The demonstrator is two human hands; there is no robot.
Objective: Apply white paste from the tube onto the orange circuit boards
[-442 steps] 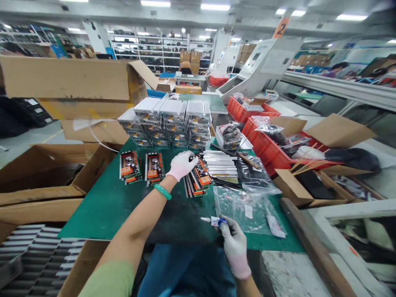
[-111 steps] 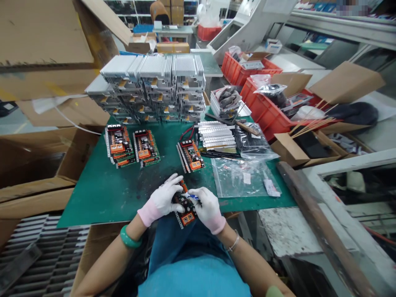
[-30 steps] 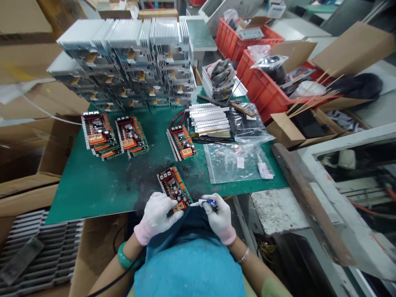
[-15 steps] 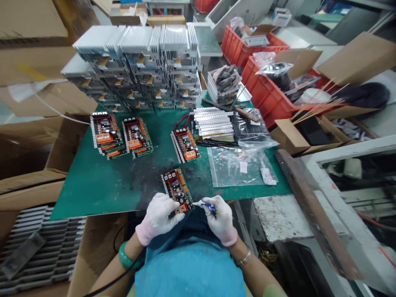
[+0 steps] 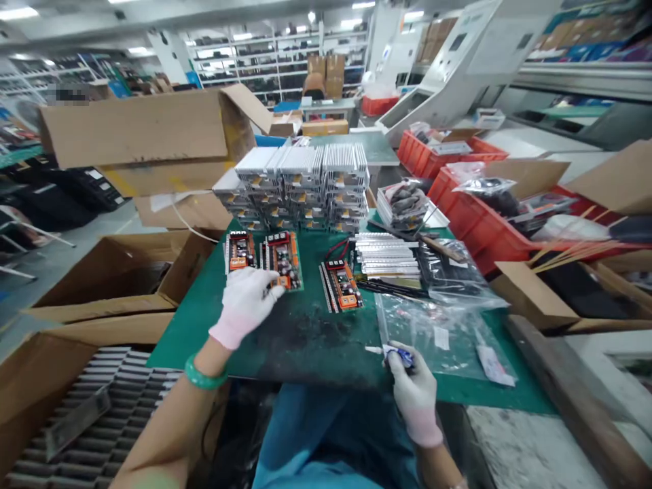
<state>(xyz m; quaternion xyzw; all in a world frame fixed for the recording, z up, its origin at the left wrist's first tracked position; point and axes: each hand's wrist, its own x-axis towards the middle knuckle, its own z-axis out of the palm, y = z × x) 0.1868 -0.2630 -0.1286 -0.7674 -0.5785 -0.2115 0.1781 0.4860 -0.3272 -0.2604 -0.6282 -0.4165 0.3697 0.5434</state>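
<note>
My left hand (image 5: pixel 245 303) reaches out to the second of two piles of orange and green circuit boards (image 5: pixel 282 257), its gloved fingers curled on the near edge of the top board. A neighbouring pile (image 5: pixel 239 250) lies just to its left. A third pile of circuit boards (image 5: pixel 342 285) sits further right. My right hand (image 5: pixel 413 392) stays at the near edge of the green mat (image 5: pixel 305 343), closed around a small white tube with a blue label (image 5: pixel 394 352), nozzle pointing left.
Stacked finned aluminium housings (image 5: pixel 300 183) stand at the back of the mat. Metal strips (image 5: pixel 387 255) and clear plastic bags (image 5: pixel 448 333) lie to the right, red crates (image 5: pixel 473 217) beyond. Open cardboard boxes (image 5: pixel 117 272) and a box of grey finned parts (image 5: pixel 102 421) are on the left.
The board held at the near edge has been carried forward to the left pile by my left hand. My right hand moved right with the tube. The camera tilted up.
</note>
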